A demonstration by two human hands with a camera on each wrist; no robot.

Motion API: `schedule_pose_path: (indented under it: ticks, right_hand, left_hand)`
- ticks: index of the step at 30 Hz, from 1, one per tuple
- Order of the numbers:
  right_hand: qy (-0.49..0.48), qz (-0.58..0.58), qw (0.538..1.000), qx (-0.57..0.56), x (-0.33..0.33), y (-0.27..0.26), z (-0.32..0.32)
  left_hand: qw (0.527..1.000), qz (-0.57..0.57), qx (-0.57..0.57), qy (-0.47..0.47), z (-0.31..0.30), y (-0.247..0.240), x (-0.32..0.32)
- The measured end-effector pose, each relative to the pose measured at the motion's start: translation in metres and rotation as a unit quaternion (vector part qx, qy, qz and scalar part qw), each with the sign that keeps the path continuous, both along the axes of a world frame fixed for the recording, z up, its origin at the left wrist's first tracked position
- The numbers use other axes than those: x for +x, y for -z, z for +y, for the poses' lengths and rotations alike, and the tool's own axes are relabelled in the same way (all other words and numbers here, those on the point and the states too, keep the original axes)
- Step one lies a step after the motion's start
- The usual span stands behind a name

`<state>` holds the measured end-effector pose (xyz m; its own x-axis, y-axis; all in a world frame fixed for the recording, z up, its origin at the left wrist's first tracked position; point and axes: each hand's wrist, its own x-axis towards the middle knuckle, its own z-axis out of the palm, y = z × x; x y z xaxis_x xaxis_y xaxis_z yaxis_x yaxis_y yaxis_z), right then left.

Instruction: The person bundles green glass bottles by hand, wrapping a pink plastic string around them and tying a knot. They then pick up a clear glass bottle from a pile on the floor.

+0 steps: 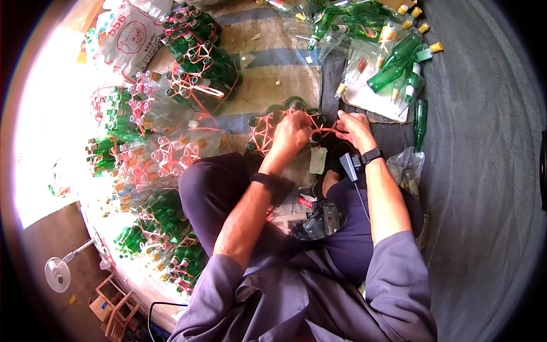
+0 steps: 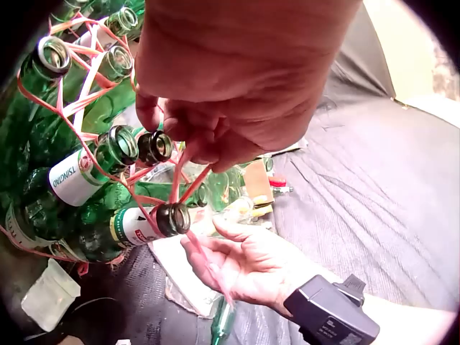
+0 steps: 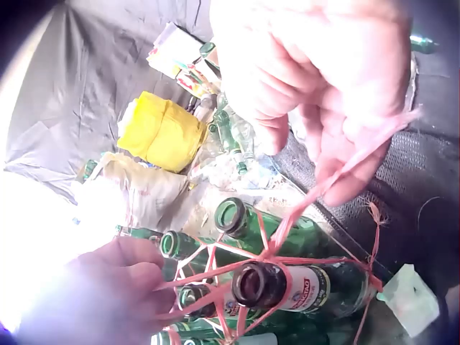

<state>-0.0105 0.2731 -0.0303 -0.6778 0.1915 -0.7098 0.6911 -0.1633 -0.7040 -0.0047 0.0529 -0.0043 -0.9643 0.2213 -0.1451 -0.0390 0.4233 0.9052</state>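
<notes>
A bundle of green glass bottles (image 1: 253, 122) stands upright before the person's knees, with pink plastic string (image 3: 290, 221) laced around and between the necks. My left hand (image 1: 292, 134) is over the bundle's near right side, pinching strands of the string close to the bottle mouths. At the bundle's right edge, my right hand (image 1: 355, 130) holds a length of the same string, which stretches from the necks to its fingers. The right wrist view shows a frayed loose end past those fingers. Beside the string's crossing is a bottle with a dark mouth (image 3: 259, 284) and a white label.
Loose green and clear bottles (image 1: 393, 67) lie on a white board at the upper right. Tied bottle bundles (image 1: 199, 62) line the left side. A printed white sack (image 1: 130, 37) is at the upper left; a standing fan (image 1: 57, 274) is at the lower left.
</notes>
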Motion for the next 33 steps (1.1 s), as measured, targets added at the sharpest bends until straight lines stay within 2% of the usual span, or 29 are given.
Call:
schedule_pose_path:
  ticks: [2,5,6,7,9,10,12,15,17,21,23,25,27,28,31,33]
  right_hand:
    - [-0.023,-0.013,0.998,0.053,0.002,-0.003,0.003]
    - [-0.022,0.003,0.998,0.058,0.005,-0.002,0.008]
    - [-0.037,0.032,0.993,0.110,0.007,-0.004,0.005]
    - [-0.037,0.034,0.993,0.111,0.007,-0.006,0.003]
    - [-0.121,0.073,0.967,0.213,0.007,-0.012,-0.006]
    - [-0.102,0.097,0.973,0.184,0.009,-0.017,-0.015]
    - [-0.149,0.107,0.964,0.194,0.010,-0.021,-0.027]
    - [-0.202,0.148,0.936,0.249,0.016,-0.024,-0.043]
    - [-0.264,0.242,0.827,0.434,0.022,-0.027,-0.052]
    - [-0.287,0.229,0.822,0.435,0.032,-0.040,-0.061]
    - [-0.240,0.344,0.806,0.417,0.035,-0.035,-0.065]
    - [-0.260,0.364,0.807,0.387,0.037,-0.052,-0.071]
    - [-0.335,0.375,0.806,0.314,0.037,-0.055,-0.073]
    - [-0.338,0.339,0.834,0.273,0.038,-0.052,-0.075]
    - [-0.338,0.281,0.853,0.281,0.038,-0.044,-0.081]
    - [-0.326,0.257,0.868,0.274,0.034,-0.035,-0.082]
  left_hand:
    - [0.989,-0.090,0.108,-0.050,-0.004,-0.005,0.001]
    - [0.979,-0.089,0.160,-0.087,-0.009,0.012,-0.001]
    - [0.969,-0.134,0.184,-0.099,-0.009,-0.013,0.002]
    - [0.969,-0.132,0.185,-0.099,-0.010,-0.014,0.004]
    - [0.976,-0.081,0.163,-0.123,-0.009,-0.019,0.006]
    - [0.976,-0.079,0.164,-0.122,-0.008,-0.023,0.008]
    - [0.953,-0.122,0.226,-0.162,-0.008,-0.034,0.010]
    - [0.929,-0.154,0.296,-0.159,-0.008,-0.055,0.014]
    - [0.924,-0.157,0.312,-0.155,-0.013,-0.054,0.015]
    - [0.916,-0.185,0.330,-0.133,-0.024,-0.060,0.017]
    - [0.908,-0.195,0.349,-0.126,-0.024,-0.062,0.019]
    - [0.906,-0.177,0.363,-0.127,-0.022,-0.070,0.021]
    - [0.903,-0.165,0.374,-0.134,-0.022,-0.071,0.022]
    - [0.901,-0.173,0.374,-0.137,-0.023,-0.067,0.022]
    - [0.909,-0.172,0.351,-0.144,-0.032,-0.054,0.023]
    - [0.905,-0.102,0.356,-0.209,-0.037,-0.043,0.026]
